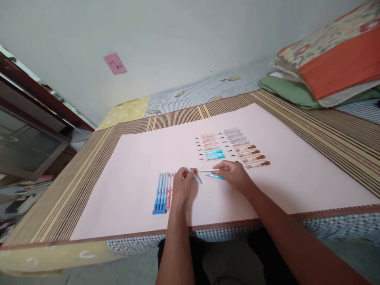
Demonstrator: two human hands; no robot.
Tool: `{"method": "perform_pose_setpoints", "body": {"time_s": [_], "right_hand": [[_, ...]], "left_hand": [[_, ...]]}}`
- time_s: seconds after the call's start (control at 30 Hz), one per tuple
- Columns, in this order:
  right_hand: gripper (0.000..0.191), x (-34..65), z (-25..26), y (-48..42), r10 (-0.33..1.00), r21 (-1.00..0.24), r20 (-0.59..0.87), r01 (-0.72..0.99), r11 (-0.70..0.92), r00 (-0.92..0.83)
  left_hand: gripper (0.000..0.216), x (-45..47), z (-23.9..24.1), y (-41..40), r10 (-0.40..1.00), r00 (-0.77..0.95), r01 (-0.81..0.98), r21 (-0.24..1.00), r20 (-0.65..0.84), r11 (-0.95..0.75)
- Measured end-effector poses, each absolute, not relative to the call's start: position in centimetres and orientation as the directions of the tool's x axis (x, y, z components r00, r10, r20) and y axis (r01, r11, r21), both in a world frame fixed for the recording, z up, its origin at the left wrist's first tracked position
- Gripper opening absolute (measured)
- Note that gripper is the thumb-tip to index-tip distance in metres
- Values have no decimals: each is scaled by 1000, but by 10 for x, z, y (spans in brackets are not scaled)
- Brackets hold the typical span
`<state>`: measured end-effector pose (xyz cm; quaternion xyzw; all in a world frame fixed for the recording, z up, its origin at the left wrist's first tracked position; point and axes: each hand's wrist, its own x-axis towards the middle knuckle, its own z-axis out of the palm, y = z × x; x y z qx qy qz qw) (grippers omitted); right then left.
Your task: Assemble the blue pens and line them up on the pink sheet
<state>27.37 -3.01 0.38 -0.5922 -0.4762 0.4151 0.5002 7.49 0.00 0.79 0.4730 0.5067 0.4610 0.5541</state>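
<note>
My left hand [182, 184] is closed on a short light-blue pen part [195, 176] that slants out past the fingers. A thin white pen refill [206, 170] is pinched in my right hand [233, 173]. Its dark tip points left and meets the fingertips of my left hand. Just under the refill, a turquoise pen barrel [214, 176] lies on the pink sheet, partly covered by my right fingers. Blue pens [159, 194] stand in a row left of my left hand, and pink-patterned pens [169, 192] beside them are partly hidden by it.
Beyond my hands lie refills beside turquoise barrels [215, 154], grey barrels [236, 137] and brown-ended barrels [252, 155]. The pink sheet [127, 170] rests on a striped mat [71, 178]. Folded bedding [335, 63] is piled at the right, against the wall.
</note>
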Motion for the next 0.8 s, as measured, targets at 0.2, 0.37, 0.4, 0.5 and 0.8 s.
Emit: {"method": "perform_pose_setpoints", "body": {"time_s": [0.2,0.37,0.4,0.5,0.8], "right_hand": [[37,275,-3,-26,966,-988,-141,-99,-122,215],[41,274,-4,-25,964,-941,-202,-308,-141,176],[41,274,-4,-25,963,-930,-210,-337,-144,167],[39,275,-3,-26,964,-916,-219,-372,-149,152],[42,278,-11,-24,979,-952,-134,-294,-84,155]], "left_hand": [[29,78,32,-10,996,87,-101,995,38,-29],[27,75,43,-15,982,175,-147,988,68,-42],[25,74,43,-15,978,202,-149,988,59,-29],[22,72,40,-14,971,240,-134,991,10,23],[11,65,25,1,963,-103,-609,781,-248,135]]}}
